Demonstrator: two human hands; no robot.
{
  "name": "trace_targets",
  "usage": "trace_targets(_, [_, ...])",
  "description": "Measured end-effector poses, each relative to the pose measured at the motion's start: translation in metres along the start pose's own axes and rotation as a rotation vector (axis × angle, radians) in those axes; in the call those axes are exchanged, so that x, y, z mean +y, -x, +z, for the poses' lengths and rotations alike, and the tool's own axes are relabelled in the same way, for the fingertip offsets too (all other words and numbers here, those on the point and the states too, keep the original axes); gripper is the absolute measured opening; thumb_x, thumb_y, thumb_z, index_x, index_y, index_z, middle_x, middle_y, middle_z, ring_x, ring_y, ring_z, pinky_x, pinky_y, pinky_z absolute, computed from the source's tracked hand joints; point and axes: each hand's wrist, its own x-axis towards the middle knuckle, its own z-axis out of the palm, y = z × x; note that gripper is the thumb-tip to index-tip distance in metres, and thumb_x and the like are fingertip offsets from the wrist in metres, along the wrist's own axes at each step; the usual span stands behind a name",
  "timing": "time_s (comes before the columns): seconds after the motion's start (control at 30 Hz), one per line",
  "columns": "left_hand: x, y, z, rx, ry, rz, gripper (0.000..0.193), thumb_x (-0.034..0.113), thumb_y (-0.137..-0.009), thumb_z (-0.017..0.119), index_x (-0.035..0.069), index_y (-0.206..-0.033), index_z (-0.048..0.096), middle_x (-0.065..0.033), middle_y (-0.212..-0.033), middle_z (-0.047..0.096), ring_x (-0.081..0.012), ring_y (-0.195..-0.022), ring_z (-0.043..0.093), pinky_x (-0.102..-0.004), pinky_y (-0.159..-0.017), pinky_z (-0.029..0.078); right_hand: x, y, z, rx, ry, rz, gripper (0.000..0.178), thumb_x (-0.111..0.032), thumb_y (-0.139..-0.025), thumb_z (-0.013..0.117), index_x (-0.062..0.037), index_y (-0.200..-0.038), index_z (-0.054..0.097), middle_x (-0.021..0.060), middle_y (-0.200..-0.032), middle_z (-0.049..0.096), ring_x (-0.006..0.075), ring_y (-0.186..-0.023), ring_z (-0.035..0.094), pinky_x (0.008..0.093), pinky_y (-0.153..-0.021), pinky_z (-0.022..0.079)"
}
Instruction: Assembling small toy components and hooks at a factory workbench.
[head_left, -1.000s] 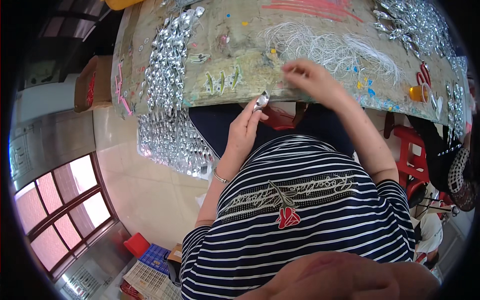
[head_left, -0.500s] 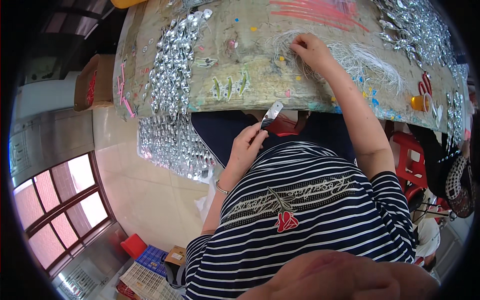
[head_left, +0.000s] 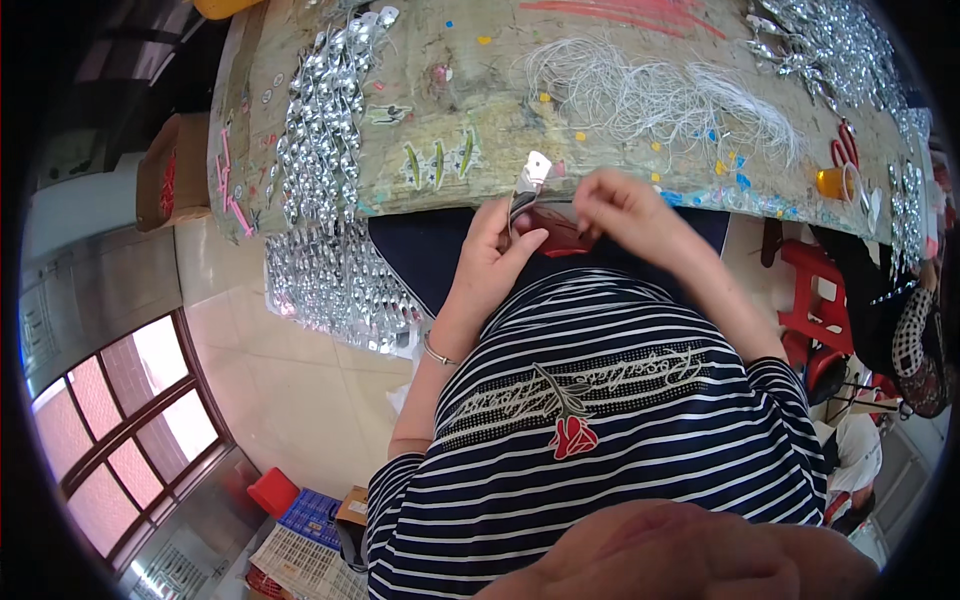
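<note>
In front of my body, near the table's front edge, my left hand (head_left: 488, 255) is closed on a shiny silver strip (head_left: 535, 170). Its rounded, pale end with a small hole points up past the fingers. Just to the right, my right hand (head_left: 635, 220) has its fingertips pinched together, slightly blurred; anything between them is too thin to make out. Beyond both hands, a loose spread of white strings (head_left: 650, 95) lies on the table. Twisted silver strips (head_left: 325, 120) lie in rows at the left, and more strips (head_left: 335, 285) hang below the table edge.
The worn wooden table (head_left: 440, 115) carries another silver heap (head_left: 830, 55) at far right. Red-handled scissors (head_left: 845, 145) and a yellow tape roll (head_left: 830, 183) lie at its right edge. A red stool (head_left: 815, 295) stands right; a cardboard box (head_left: 190, 165) sits left.
My right hand has left the white strings and come back toward my body, close to my left hand. The left hand has raised the silver strip slightly, its end now over the table edge.
</note>
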Motion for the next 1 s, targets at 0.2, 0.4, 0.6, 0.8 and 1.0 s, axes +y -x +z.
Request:
trace_targets(0.2, [0.023, -0.002, 0.011, -0.189, -0.054, -0.265, 0.024, 0.013, -0.087, 0.063, 0.001, -0.108, 0.061, -0.0005, -0.091, 0.06, -0.0049, -0.072, 0.052, -0.0192, -0.063, 0.043, 0.023, 0.011, 0.013, -0.097, 0.049, -0.004, 0.006, -0.01, -0.091, 0.056, -0.0042, -0.091, 0.057, -0.001, -0.079, 0.059, 0.0057, -0.073, 0.055, 0.0198, -0.066, 0.046])
trace_targets(0.4, [0.018, 0.006, 0.016, -0.1, -0.086, -0.384, 0.017, 0.018, -0.087, 0.063, 0.001, -0.09, 0.066, 0.0003, -0.073, 0.061, -0.0049, -0.067, 0.051, -0.0196, -0.06, 0.04, 0.055, 0.011, 0.007, 0.005, 0.139, -0.148, 0.013, -0.016, -0.087, 0.061, -0.0042, -0.087, 0.059, -0.0016, -0.066, 0.055, 0.005, -0.061, 0.048, 0.0217, -0.056, 0.041])
trace_targets(0.6, [0.003, 0.02, 0.01, -0.092, -0.228, -0.312, 0.018, 0.017, -0.086, 0.064, -0.001, -0.083, 0.063, -0.0021, -0.068, 0.059, -0.0068, -0.062, 0.051, -0.022, -0.057, 0.041, 0.058, 0.026, 0.002, -0.02, 0.161, -0.043, 0.014, -0.019, -0.086, 0.06, -0.0047, -0.088, 0.059, 0.0019, -0.068, 0.058, 0.0074, -0.062, 0.052, 0.025, -0.057, 0.044])
trace_targets(0.8, [-0.006, 0.023, 0.015, -0.114, -0.266, -0.291, 0.015, 0.014, -0.086, 0.064, -0.001, -0.088, 0.065, -0.0044, -0.069, 0.06, -0.0076, -0.063, 0.054, -0.0226, -0.059, 0.043, 0.055, 0.043, -0.009, -0.017, 0.258, 0.005, 0.015, -0.021, -0.085, 0.061, -0.0063, -0.085, 0.061, 0.0018, -0.064, 0.057, 0.0102, -0.059, 0.053, 0.0268, -0.056, 0.044])
trace_targets(1.0, [-0.018, 0.022, 0.015, -0.135, -0.35, -0.225, 0.015, 0.015, -0.086, 0.064, 0.0, -0.089, 0.065, -0.0049, -0.069, 0.06, -0.0082, -0.062, 0.054, -0.0233, -0.058, 0.043, 0.061, 0.057, -0.018, 0.042, 0.305, 0.045, 0.015, -0.022, -0.086, 0.061, -0.0077, -0.085, 0.06, -0.0011, -0.061, 0.053, 0.0082, -0.056, 0.048, 0.0252, -0.053, 0.041])
